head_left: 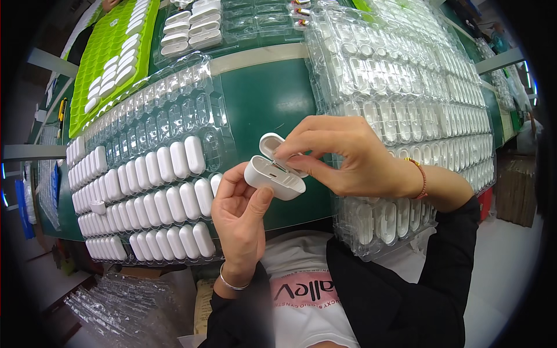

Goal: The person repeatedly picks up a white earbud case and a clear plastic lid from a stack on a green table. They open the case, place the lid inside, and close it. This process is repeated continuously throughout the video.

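A white earbud charging case point(271, 178) is held up over the near edge of the table, its lid point(270, 143) swung open. My left hand point(241, 223) is closed round the case body, with the thumb across its front. At the hinge side, my right hand point(354, 153) has its fingertips pinched on the lid. Those fingers cover part of the lid and the hinge, so I cannot see whether they also hold a small part. To the left of my hands lies a clear plastic tray point(212, 130) with rows of white cases point(180, 159).
Stacked clear trays point(400, 122) of white parts stand on the right. A bright green tray point(87, 75) with white pieces lies at the far left. Beyond the green tabletop point(261, 98), another clear tray holds opened white cases point(203, 26). Plastic sheets point(127, 301) lie below the table.
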The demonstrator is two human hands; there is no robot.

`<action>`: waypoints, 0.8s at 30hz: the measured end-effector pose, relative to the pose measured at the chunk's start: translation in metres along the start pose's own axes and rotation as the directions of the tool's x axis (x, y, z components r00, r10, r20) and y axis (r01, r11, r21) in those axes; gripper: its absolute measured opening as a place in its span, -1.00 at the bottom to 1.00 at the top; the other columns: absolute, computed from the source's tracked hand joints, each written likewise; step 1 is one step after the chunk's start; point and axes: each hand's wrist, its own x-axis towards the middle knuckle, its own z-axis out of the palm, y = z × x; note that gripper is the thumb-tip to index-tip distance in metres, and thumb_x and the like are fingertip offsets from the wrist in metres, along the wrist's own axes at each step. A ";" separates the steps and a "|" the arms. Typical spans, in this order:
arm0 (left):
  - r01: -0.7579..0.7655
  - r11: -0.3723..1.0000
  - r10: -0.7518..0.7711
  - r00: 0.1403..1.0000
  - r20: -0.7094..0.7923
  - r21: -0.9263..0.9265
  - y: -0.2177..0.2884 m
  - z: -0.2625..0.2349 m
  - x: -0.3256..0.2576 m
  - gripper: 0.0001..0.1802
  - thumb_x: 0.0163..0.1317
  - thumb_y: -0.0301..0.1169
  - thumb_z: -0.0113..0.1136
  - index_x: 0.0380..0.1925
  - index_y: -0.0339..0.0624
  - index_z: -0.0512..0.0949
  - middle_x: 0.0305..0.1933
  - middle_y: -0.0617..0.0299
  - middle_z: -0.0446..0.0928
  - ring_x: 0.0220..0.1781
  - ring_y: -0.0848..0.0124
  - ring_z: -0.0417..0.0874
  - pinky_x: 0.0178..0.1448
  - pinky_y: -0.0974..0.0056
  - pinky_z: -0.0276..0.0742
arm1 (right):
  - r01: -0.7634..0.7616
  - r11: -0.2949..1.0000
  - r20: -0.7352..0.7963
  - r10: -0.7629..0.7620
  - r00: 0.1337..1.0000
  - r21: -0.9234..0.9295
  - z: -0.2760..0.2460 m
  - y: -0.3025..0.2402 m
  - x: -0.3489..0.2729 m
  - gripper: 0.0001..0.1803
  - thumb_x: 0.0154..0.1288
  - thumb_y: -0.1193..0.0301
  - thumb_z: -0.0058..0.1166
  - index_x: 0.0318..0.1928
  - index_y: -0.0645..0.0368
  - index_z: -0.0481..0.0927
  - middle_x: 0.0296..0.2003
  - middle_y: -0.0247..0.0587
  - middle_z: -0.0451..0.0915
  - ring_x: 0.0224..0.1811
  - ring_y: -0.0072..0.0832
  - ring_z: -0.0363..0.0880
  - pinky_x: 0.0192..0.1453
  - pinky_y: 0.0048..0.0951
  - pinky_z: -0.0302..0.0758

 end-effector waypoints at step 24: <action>-0.052 0.997 0.056 0.996 -0.073 0.050 0.001 0.005 0.003 -0.61 0.11 -0.62 0.38 -0.06 -0.40 0.48 -0.10 0.13 0.58 -0.05 0.44 0.63 0.08 0.36 0.55 | 0.240 0.846 0.065 -0.239 0.969 -0.475 0.015 -0.003 -0.016 -0.75 -0.01 0.59 0.15 -0.23 0.25 0.55 -0.36 -0.20 0.39 -0.35 -0.35 0.52 -0.37 -0.36 0.54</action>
